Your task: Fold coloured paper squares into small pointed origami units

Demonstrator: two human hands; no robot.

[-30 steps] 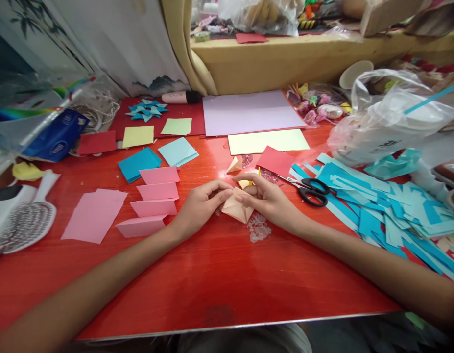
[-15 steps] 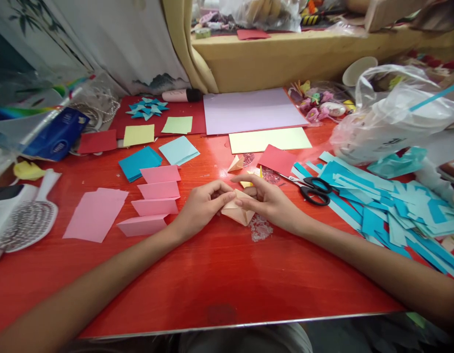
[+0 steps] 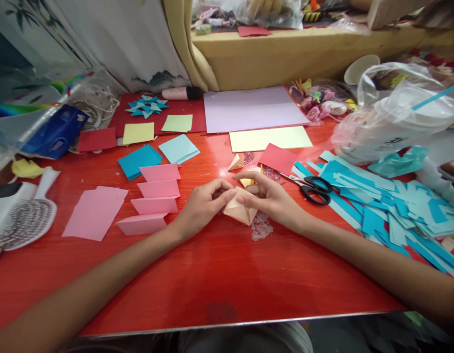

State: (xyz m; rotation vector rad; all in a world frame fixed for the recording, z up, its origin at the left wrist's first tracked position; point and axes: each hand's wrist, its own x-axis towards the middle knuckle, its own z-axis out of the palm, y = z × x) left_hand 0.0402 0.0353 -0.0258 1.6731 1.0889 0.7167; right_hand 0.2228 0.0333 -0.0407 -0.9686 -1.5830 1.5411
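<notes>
Pink sheets (image 3: 92, 214) lay far left of grip, flat, unfolded; four pink papers (image 3: 153, 205) nearer, folded; left hand (image 3: 203, 208) pinched peach paper (image 3: 239, 212), part-folded, apparently unfinished; right hand (image 3: 276, 198) pinched it too; scissors (image 3: 303, 185) sat right of grip, unheld.

Worn on the head, looking forward and down across the red table (image 3: 219, 274) from just above its near edge.

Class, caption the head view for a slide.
Left hand and right hand hold folded peach paper, scissors nearby.
</notes>
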